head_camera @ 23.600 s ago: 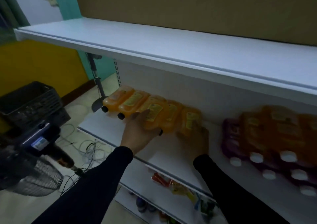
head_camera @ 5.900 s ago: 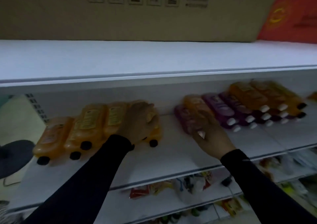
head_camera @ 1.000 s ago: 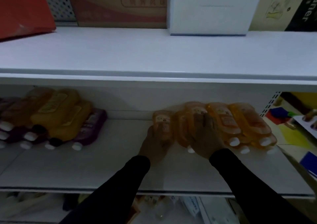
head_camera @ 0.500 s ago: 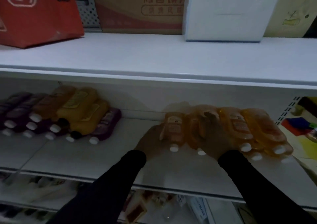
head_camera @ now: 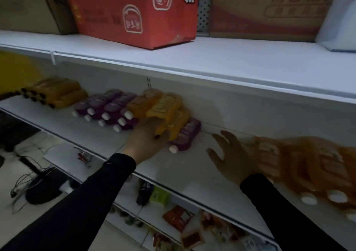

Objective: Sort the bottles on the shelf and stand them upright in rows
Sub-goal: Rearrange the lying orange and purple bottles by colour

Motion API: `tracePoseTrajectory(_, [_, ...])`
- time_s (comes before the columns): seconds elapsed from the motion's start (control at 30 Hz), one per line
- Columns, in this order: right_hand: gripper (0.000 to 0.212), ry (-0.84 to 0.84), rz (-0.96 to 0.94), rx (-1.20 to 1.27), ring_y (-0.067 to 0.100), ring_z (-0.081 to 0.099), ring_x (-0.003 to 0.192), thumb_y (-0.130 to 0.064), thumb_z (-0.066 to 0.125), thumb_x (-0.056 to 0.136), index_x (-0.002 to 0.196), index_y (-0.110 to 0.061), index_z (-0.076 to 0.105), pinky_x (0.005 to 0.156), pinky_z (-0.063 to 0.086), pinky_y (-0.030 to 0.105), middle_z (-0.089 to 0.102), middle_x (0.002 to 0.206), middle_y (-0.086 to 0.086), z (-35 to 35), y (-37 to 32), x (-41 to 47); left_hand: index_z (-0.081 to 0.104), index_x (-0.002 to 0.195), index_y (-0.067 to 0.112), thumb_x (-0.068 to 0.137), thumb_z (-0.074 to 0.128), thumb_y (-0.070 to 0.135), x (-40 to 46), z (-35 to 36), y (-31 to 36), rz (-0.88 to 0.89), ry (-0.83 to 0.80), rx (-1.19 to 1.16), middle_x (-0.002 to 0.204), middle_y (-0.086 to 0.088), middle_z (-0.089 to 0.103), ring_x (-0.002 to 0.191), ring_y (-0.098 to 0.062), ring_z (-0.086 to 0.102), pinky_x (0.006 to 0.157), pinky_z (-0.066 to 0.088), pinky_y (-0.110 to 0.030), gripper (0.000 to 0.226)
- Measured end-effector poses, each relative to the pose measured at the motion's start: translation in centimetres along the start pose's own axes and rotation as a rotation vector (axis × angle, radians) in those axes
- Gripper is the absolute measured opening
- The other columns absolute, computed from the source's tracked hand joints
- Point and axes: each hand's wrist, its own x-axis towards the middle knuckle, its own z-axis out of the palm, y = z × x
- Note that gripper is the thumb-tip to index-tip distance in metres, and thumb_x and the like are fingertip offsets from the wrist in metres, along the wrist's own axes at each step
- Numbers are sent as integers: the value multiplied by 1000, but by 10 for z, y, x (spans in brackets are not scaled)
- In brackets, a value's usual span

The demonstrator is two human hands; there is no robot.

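Observation:
On the white shelf (head_camera: pixel 92 135) bottles lie on their sides in groups. My left hand (head_camera: pixel 146 143) grips the cap end of an orange bottle with a yellow label (head_camera: pixel 165 110) in the middle pile. A purple bottle with a white cap (head_camera: pixel 185 135) lies just right of that hand. Several purple bottles (head_camera: pixel 107 106) lie to the left, and more orange bottles with black caps (head_camera: pixel 57 93) at the far left. My right hand (head_camera: pixel 229 156) hovers with fingers spread over bare shelf, beside a blurred group of orange bottles with white caps (head_camera: pixel 312 166) on the right.
The upper shelf (head_camera: pixel 221 62) overhangs close above and carries a red carton (head_camera: pixel 134 12) and brown cartons (head_camera: pixel 265 10). A lower shelf holds packets (head_camera: pixel 181 218). Cables and dark objects (head_camera: pixel 38 185) lie on the floor at the left.
The view swung left. My left hand left the right-hand orange group and now grips an orange bottle in the middle pile. My right hand lifted off those bottles, its fingers spread.

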Motion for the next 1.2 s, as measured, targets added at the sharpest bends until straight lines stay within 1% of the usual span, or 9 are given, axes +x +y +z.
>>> tracePoseTrajectory(0.17, [52,56,-21,74,31,49,124,-34,62,90,136,-12,52,95,38,26,45,140,17,18,-67,48,64,102,25,94,51,42,26,-35,-63,30,56,-13,105,5,62,94,-22,59,70,46,-32,22])
tracePoseTrajectory(0.23, [52,62,-5,113,29,49,120,-34,62,90,137,-15,49,92,34,20,43,139,14,30,-98,69,65,111,23,94,54,36,36,-42,-86,86,50,-12,117,-1,61,100,-24,58,78,48,-35,24])
tracePoseTrajectory(0.5, [85,15,205,-58,36,27,136,-62,57,79,146,-18,26,112,26,47,27,149,12,81,-173,161,55,131,20,88,63,29,67,-48,-132,168,-23,-104,139,-7,49,123,-23,44,89,26,-19,44])
tracePoseTrajectory(0.7, [90,-87,192,-118,33,36,131,-75,53,70,139,-19,39,111,29,46,40,142,8,77,-170,169,54,133,20,81,57,36,75,-38,-140,171,-98,-117,143,-12,42,131,-34,36,107,33,-39,55])
tracePoseTrajectory(0.83, [49,11,287,293,10,56,95,-49,78,69,109,-25,62,82,46,27,58,104,2,55,-147,142,60,128,19,81,58,34,77,-27,-124,275,-71,-65,137,-17,50,126,-37,45,101,39,-47,49])
tracePoseTrajectory(0.93, [47,236,282,445,-7,56,74,-36,85,63,101,-20,63,59,40,5,58,83,-14,44,-125,121,62,117,14,82,48,35,83,-11,-97,419,-72,20,102,-11,64,94,-35,60,76,41,-35,43])
tracePoseTrajectory(1.03, [58,286,257,381,7,54,86,-31,86,65,111,-33,51,69,36,5,51,99,-12,34,-101,101,53,127,14,84,44,49,85,8,-66,382,-136,66,116,-12,60,103,-33,57,79,48,-37,56])
tracePoseTrajectory(1.13, [56,301,291,453,8,60,60,-26,85,67,109,-27,49,56,43,15,55,88,-7,28,-75,80,62,110,8,72,67,51,79,28,-37,332,-29,215,104,-16,67,89,-33,65,73,51,-35,57])
tracePoseTrajectory(1.2, [59,306,335,499,4,58,49,-20,84,68,114,-23,47,45,42,15,55,81,-7,25,-63,68,54,122,6,76,65,55,80,44,-24,222,-62,228,118,-19,61,104,-36,61,85,47,-40,69])
